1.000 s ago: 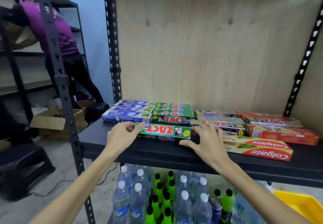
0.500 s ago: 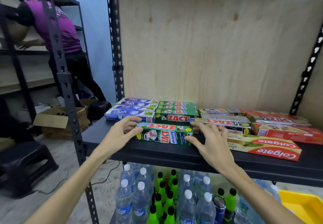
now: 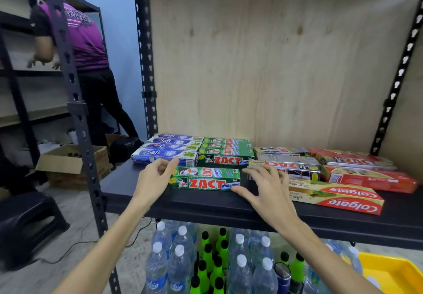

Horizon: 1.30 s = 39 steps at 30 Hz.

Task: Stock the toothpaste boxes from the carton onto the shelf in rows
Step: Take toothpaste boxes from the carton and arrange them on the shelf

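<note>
Evidently squaring it up with the green row behind, the left hand (image 3: 155, 176) and right hand (image 3: 265, 186), fingers loosely spread and gripping nothing, bracket the ends of the front Zact box (image 3: 206, 179) near the shelf (image 3: 206, 206) edge.

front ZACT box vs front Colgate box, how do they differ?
The front ZACT box is green with red lettering that reads upright; the front Colgate box is red and cream, its lettering upside down. The ZACT box lies square to the shelf edge between both hands; the Colgate box lies angled, untouched. Both lie flat near the front edge.
</note>
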Motion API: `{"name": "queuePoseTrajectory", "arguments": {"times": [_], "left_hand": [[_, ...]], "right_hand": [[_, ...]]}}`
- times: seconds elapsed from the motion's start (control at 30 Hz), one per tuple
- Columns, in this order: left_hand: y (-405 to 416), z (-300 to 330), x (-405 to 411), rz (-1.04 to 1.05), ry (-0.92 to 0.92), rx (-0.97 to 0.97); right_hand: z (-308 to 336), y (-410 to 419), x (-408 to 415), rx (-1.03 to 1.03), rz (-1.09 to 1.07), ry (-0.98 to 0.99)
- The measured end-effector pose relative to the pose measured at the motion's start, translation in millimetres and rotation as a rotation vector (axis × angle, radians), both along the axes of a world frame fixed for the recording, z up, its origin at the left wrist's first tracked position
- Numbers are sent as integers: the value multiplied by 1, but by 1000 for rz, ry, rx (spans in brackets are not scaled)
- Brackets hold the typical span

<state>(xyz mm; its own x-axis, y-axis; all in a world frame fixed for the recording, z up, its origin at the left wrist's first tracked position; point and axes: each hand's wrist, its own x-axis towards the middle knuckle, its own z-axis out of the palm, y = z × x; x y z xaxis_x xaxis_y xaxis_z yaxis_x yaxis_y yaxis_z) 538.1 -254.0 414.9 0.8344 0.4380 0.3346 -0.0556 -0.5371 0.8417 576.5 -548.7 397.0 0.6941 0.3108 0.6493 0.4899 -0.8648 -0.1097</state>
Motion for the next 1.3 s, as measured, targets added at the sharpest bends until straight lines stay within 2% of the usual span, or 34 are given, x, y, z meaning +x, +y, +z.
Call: {"name": "queuePoseTrajectory", "arguments": {"times": [0.17,0.33,0.4,0.87,1.13,1.3], "left_hand": [[13,-3,-6,-141,-14,67],[18,-6,-4,-204,10,130],[16,-5,-3,-202,8,151],[-2,0,11,-207,-3,228],[-18,1,14,-186,-12,259],[-29,2,26,-180,-24,391]], "right_hand": [[15,5,10,-122,-23,3],[38,1,29,-276,-15,307],[38,-4,34,-307,-29,368],[49,-16,49,-318,2,477],[44,-37,47,-356,18,431],[44,-51,49,-320,19,393]]}}
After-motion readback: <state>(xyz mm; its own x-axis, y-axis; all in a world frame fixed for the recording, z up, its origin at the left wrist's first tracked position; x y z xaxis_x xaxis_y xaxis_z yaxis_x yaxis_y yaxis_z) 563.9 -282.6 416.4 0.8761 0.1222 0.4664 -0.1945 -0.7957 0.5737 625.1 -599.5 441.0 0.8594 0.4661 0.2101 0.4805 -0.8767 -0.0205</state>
